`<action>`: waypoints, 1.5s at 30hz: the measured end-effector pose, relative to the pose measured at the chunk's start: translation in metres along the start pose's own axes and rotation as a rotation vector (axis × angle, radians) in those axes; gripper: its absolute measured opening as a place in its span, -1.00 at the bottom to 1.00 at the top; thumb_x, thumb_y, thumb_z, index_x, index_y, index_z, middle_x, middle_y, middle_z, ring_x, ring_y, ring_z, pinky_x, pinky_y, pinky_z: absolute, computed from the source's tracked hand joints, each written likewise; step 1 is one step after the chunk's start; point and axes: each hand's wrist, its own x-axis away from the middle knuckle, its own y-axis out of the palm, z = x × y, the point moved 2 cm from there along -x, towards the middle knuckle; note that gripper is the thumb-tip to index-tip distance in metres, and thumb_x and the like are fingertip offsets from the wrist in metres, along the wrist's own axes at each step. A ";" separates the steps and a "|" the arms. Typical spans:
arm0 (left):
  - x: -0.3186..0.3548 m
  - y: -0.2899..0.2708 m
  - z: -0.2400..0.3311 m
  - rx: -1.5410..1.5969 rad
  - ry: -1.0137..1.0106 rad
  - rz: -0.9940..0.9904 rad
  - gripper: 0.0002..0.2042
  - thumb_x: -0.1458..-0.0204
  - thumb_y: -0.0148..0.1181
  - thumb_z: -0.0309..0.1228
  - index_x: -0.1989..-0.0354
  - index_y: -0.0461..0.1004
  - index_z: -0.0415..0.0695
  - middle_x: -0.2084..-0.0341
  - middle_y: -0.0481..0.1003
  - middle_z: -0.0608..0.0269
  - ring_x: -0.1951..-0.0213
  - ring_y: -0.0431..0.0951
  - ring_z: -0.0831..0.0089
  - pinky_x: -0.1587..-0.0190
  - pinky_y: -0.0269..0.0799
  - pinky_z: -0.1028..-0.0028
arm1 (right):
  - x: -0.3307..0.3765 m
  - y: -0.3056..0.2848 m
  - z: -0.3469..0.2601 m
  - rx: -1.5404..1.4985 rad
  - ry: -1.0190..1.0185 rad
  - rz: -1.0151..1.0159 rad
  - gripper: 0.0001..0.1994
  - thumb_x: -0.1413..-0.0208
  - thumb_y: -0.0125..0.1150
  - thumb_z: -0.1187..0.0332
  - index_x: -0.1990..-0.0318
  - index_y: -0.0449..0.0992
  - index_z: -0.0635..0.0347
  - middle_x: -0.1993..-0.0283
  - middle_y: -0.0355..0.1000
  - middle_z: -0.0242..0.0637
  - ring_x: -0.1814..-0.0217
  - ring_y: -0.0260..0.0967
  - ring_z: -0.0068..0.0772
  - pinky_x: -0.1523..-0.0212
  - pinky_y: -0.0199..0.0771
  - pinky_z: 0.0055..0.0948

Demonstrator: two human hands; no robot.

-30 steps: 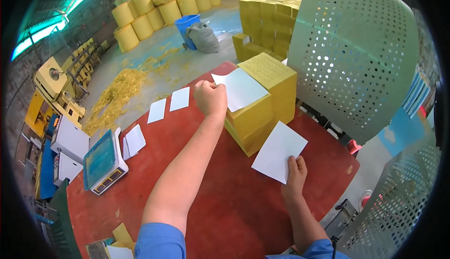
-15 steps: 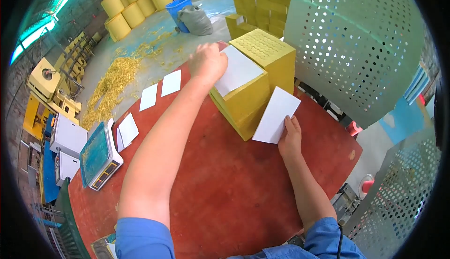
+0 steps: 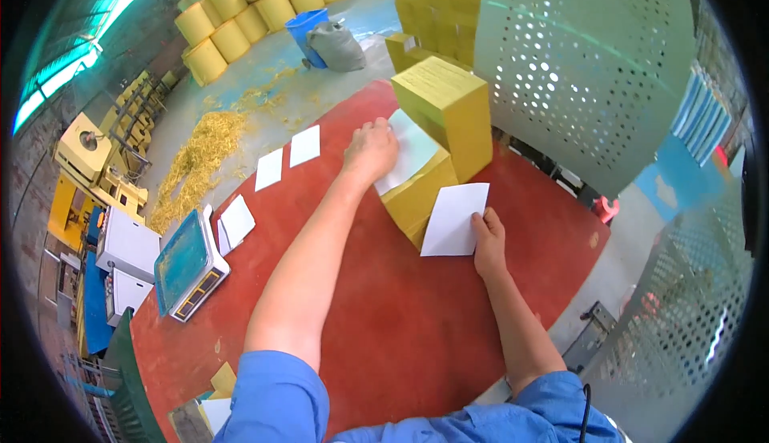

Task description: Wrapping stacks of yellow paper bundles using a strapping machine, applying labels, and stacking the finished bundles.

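My left hand [image 3: 372, 151] rests at the left edge of a white paper sheet [image 3: 412, 146], which lies on top of a yellow paper-wrapped block [image 3: 424, 191]. Its fingers are bent and lie against the sheet, not visibly gripping it; the fingertips show only in part. In my right hand [image 3: 489, 243] a white paper sheet [image 3: 453, 220] is held by its right edge, thumb on its face. Whether it is one sheet or a thin stack I cannot tell. This paper stands tilted before the block's near side. A taller yellow block [image 3: 460, 122] stands directly behind.
White sheets [image 3: 305, 146] lie along the left of the red table [image 3: 376, 339], near a digital scale [image 3: 192, 263]. A perforated metal panel [image 3: 585, 66] rises at the right. Beyond are stacked yellow blocks [image 3: 436, 14], yellow rolls [image 3: 228, 40] and a blue bin [image 3: 308, 34].
My left hand has come back from the far corner of the top sheet to its left edge. The sheet in my right hand has turned more upright. The whole view has shifted slightly.
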 end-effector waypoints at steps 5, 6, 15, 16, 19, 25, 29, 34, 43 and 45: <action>0.101 -0.022 0.014 0.076 0.223 0.051 -0.62 -0.23 -0.13 -0.31 -0.14 0.31 -0.24 -0.02 0.42 -0.10 -0.07 0.39 -0.02 -0.16 0.27 0.14 | 0.108 -0.022 -0.023 0.017 0.067 0.006 -0.86 -0.23 0.06 0.42 0.41 0.36 0.13 0.44 0.23 -0.62 0.38 0.10 -0.74 0.35 0.13 -0.60; 0.124 -0.024 0.014 0.085 0.229 0.034 -0.62 -0.23 -0.13 -0.31 -0.14 0.31 -0.24 -0.02 0.42 -0.10 -0.07 0.39 -0.02 -0.16 0.27 0.14 | 0.133 -0.030 -0.026 0.023 0.075 0.023 -0.86 -0.23 0.06 0.42 0.41 0.36 0.13 0.44 0.23 -0.62 0.38 0.10 -0.74 0.35 0.13 -0.60; 0.310 -0.076 0.048 0.162 0.483 -0.160 -0.60 -0.18 -0.09 -0.42 -0.18 0.26 -0.29 -0.07 0.36 -0.04 -0.13 0.34 0.05 -0.21 0.26 0.19 | 0.318 -0.057 -0.029 -0.043 0.202 -0.038 -0.91 -0.21 0.07 0.38 0.31 0.45 0.16 0.36 0.43 -0.47 0.36 0.31 -0.68 0.32 0.28 -0.60; 0.328 -0.082 0.049 0.166 0.492 -0.177 -0.60 -0.18 -0.09 -0.42 -0.18 0.26 -0.29 -0.07 0.36 -0.04 -0.13 0.34 0.05 -0.21 0.26 0.19 | 0.335 -0.056 -0.028 -0.095 0.211 -0.006 -0.91 -0.21 0.06 0.39 0.28 0.46 0.17 0.34 0.46 -0.44 0.34 0.36 -0.65 0.29 0.33 -0.58; 0.382 -0.100 0.050 0.204 0.568 -0.192 -0.59 -0.17 -0.09 -0.44 -0.19 0.26 -0.28 -0.08 0.36 -0.06 -0.14 0.33 0.06 -0.22 0.26 0.20 | 0.385 -0.056 -0.015 -0.260 0.238 0.092 -0.88 -0.23 0.01 0.42 0.18 0.47 0.21 0.26 0.51 -0.34 0.21 0.47 -0.50 0.13 0.47 -0.45; 0.462 -0.121 0.050 0.202 0.730 -0.258 -0.53 -0.13 -0.02 -0.44 -0.24 0.23 -0.27 -0.17 0.31 -0.09 -0.23 0.27 -0.02 -0.28 0.18 0.18 | 0.450 -0.050 0.010 -0.475 0.501 0.225 -0.80 -0.25 -0.05 0.42 0.06 0.41 0.29 0.14 0.52 -0.15 0.11 0.51 -0.28 0.02 0.52 -0.27; 0.487 -0.134 0.056 0.063 0.732 -0.004 -0.47 -0.13 0.05 -0.39 -0.30 0.19 -0.23 -0.27 0.18 -0.21 -0.29 0.20 -0.12 -0.31 0.14 0.14 | 0.470 -0.039 0.020 -0.461 0.554 0.164 -0.76 -0.25 -0.05 0.40 0.00 0.40 0.31 0.10 0.53 -0.14 0.13 0.52 -0.32 0.04 0.52 -0.32; 0.514 -0.134 0.026 0.337 0.393 -0.033 -0.45 -0.15 0.07 -0.33 -0.32 0.19 -0.24 -0.31 0.07 -0.35 -0.29 0.18 -0.19 -0.31 0.12 0.12 | 0.480 -0.033 0.013 -0.423 0.471 0.196 -0.75 -0.25 -0.04 0.38 -0.01 0.41 0.29 0.09 0.53 -0.15 0.11 0.52 -0.31 0.02 0.51 -0.31; 0.525 -0.136 -0.031 0.661 -0.021 -0.197 -0.66 -0.27 -0.09 -0.27 0.00 0.30 -0.34 0.11 0.49 -0.14 0.04 0.50 0.18 -0.05 0.35 0.27 | 0.494 -0.031 0.011 -0.724 0.431 0.098 -0.66 -0.24 0.00 0.34 -0.12 0.37 0.27 -0.06 0.48 -0.17 -0.08 0.46 -0.23 -0.15 0.44 -0.21; 0.540 -0.126 -0.024 0.596 -0.037 -0.055 -0.66 -0.30 -0.10 -0.21 0.06 0.29 -0.32 0.16 0.46 0.01 0.14 0.46 0.35 0.04 0.37 0.35 | 0.499 -0.036 0.003 -0.777 0.430 0.086 -0.64 -0.24 0.01 0.34 -0.15 0.36 0.26 -0.08 0.47 -0.18 -0.08 0.46 -0.23 -0.16 0.44 -0.21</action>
